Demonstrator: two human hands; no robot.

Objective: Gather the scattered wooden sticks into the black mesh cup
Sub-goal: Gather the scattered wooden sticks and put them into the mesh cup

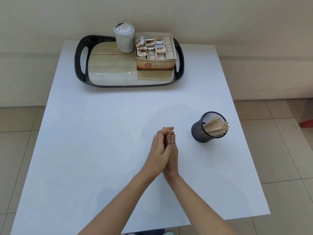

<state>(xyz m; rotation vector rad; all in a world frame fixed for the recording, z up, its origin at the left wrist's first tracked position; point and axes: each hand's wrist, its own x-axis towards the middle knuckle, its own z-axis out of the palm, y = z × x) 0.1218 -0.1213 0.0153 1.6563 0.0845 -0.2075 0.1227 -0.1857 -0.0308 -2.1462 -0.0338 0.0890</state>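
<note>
Tea box (155, 65) marked "Ginger Tea", hands (164, 152) clasping wooden sticks (169, 137)

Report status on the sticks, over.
Bundle of wooden sticks gripped between left hand and right hand. Upright black mesh cup to their right, sticks already inside. Nothing between.

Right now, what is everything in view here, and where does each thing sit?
table: one, white, centre of view
tray: one, black rim, wood-look base, far end of table
jar: one, white, lidded, on the tray
tea box: one, brown and cream, open, holding tea bags, right side of tray
mesh cup: one, black, right side of table
sticks in cup: many, pale wood, leaning right
held sticks: small bundle, pale wood, between the hands
floor: beige tiles, around table
left hand: holds the bundle
right hand: holds the bundle
</note>
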